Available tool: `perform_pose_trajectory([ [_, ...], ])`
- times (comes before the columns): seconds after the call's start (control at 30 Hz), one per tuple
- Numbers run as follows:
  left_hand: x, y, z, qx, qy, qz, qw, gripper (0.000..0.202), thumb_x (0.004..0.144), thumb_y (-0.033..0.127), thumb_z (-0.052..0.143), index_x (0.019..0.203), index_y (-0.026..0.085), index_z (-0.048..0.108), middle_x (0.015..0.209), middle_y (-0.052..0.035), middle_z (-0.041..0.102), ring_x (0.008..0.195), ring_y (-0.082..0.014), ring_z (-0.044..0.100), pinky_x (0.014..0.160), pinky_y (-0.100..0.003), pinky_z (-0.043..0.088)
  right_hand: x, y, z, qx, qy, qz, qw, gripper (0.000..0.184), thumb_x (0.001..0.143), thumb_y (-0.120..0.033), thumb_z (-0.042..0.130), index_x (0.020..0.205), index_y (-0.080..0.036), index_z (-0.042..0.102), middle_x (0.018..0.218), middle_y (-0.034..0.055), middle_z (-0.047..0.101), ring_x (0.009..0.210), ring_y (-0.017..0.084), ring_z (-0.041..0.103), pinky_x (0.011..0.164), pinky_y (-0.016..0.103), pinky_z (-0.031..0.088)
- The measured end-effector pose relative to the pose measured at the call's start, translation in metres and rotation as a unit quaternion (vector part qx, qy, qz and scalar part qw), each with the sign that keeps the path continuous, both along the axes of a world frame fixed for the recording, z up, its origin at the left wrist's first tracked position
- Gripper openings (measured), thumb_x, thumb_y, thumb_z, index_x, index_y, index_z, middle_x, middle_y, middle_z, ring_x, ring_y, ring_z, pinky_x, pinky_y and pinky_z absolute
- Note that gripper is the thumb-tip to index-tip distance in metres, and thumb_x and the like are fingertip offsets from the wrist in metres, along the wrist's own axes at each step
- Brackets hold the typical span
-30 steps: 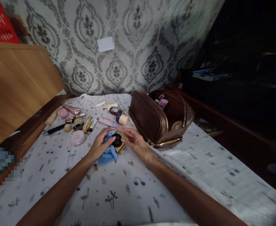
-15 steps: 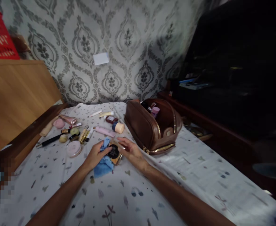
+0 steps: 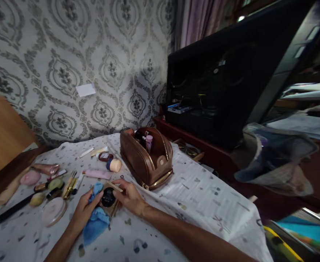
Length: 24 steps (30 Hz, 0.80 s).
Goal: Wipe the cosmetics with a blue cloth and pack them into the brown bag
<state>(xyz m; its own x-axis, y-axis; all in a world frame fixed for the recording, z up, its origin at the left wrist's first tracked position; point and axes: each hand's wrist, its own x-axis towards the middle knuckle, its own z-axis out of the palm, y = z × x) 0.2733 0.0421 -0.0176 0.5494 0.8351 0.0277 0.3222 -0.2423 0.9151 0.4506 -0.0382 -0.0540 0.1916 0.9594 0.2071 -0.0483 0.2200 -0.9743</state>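
A square gold compact (image 3: 108, 198) with a black round centre is held between my two hands over the bed sheet. My left hand (image 3: 86, 207) pinches a blue cloth (image 3: 96, 227) against the compact's left side, its thumb lying on the front. The fingers of my right hand (image 3: 130, 198) grip the right edge. Just beyond them stands an open brown cosmetic bag (image 3: 138, 160), a pink-capped tube (image 3: 148, 142) upright inside. Close to my left hand lie a round powder case (image 3: 54, 211), a pink tube (image 3: 97, 174) and a beige bottle with a dark cap (image 3: 114, 165).
Several more cosmetics lie at the left, among them a pink sponge (image 3: 30, 178) and a long black brush (image 3: 15, 208). A patterned wall (image 3: 105, 72) rises behind. On the right are a large black screen (image 3: 211, 83), an open drawer (image 3: 190, 150) and a hanging plastic bag (image 3: 277, 163).
The view has swung to the right, bringing in the curtain, the screen's right side and the plastic bag. Both hands keep hold of the compact and cloth.
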Motion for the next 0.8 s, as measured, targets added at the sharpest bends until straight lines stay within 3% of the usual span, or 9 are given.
perform_pose_trajectory([
  [0.07,-0.001,0.000,-0.001,-0.003,0.008,0.031,0.999,0.052,0.075,0.066,0.068,0.098,0.020,0.071,0.090,-0.0032,0.074,0.089,-0.0264,0.067,0.082,-0.034,0.056,0.001,0.003,0.000,-0.015,0.028,-0.006,0.999,0.048,0.083,-0.056,0.066,0.118,-0.024,0.063,0.071,-0.0019,0.059,0.049,0.013,0.054,0.046,0.026,0.045],
  [0.17,-0.003,0.002,-0.005,-0.011,0.037,0.150,0.988,0.056,0.071,0.065,0.072,0.103,0.020,0.072,0.109,-0.0066,0.075,0.110,-0.0307,0.066,0.094,-0.038,0.055,0.002,0.006,0.001,-0.023,0.047,-0.024,0.998,0.047,0.084,-0.054,0.065,0.119,-0.023,0.059,0.069,-0.0031,0.056,0.047,0.012,0.051,0.044,0.025,0.045],
  [0.23,-0.004,0.004,-0.007,-0.016,0.044,0.196,0.980,0.059,0.069,0.064,0.074,0.107,0.019,0.072,0.115,-0.0077,0.074,0.118,-0.0321,0.063,0.099,-0.040,0.053,0.003,0.006,0.003,-0.018,0.030,-0.049,0.998,0.041,0.086,-0.048,0.065,0.117,-0.022,0.059,0.070,-0.0027,0.057,0.049,0.012,0.050,0.045,0.024,0.045],
  [0.4,0.000,0.003,-0.003,-0.053,-0.030,0.045,0.997,0.062,0.073,0.067,0.072,0.110,0.018,0.072,0.108,-0.0064,0.077,0.105,-0.0290,0.069,0.097,-0.037,0.054,0.003,0.001,0.008,-0.026,-0.041,-0.062,0.997,0.029,0.090,-0.032,0.057,0.117,-0.021,0.060,0.074,-0.0014,0.058,0.057,0.014,0.055,0.051,0.025,0.048],
  [0.5,0.002,0.002,0.000,-0.076,-0.049,0.030,0.995,0.060,0.072,0.067,0.073,0.106,0.018,0.072,0.100,-0.0049,0.078,0.090,-0.0249,0.072,0.087,-0.033,0.057,0.001,-0.004,0.017,-0.032,-0.098,-0.084,0.991,0.033,0.086,-0.026,0.061,0.118,-0.020,0.060,0.089,0.0028,0.063,0.078,0.019,0.064,0.067,0.032,0.055],
  [0.57,0.002,0.003,-0.001,-0.082,-0.054,0.033,0.995,0.060,0.071,0.066,0.074,0.105,0.017,0.071,0.098,-0.0045,0.078,0.085,-0.0228,0.071,0.083,-0.031,0.057,0.000,-0.009,0.025,-0.033,-0.148,-0.102,0.983,0.041,0.077,-0.025,0.072,0.117,-0.019,0.062,0.103,0.0054,0.063,0.098,0.024,0.063,0.086,0.038,0.054],
  [0.67,0.002,0.004,-0.003,-0.076,-0.060,0.022,0.995,0.059,0.072,0.065,0.075,0.106,0.017,0.071,0.096,-0.0042,0.077,0.081,-0.0209,0.070,0.081,-0.030,0.057,-0.003,-0.014,0.034,-0.053,-0.207,-0.093,0.972,0.059,0.066,-0.029,0.085,0.119,-0.017,0.062,0.115,0.0087,0.059,0.113,0.029,0.058,0.100,0.043,0.049],
  [0.8,0.002,0.005,-0.004,-0.084,-0.055,-0.009,0.995,0.056,0.074,0.064,0.073,0.104,0.017,0.071,0.095,-0.0044,0.077,0.084,-0.0223,0.070,0.079,-0.030,0.057,-0.006,-0.015,0.033,-0.118,-0.261,-0.071,0.956,0.102,0.057,-0.040,0.091,0.144,-0.014,0.045,0.144,0.0178,0.045,0.139,0.036,0.039,0.114,0.047,0.037],
])
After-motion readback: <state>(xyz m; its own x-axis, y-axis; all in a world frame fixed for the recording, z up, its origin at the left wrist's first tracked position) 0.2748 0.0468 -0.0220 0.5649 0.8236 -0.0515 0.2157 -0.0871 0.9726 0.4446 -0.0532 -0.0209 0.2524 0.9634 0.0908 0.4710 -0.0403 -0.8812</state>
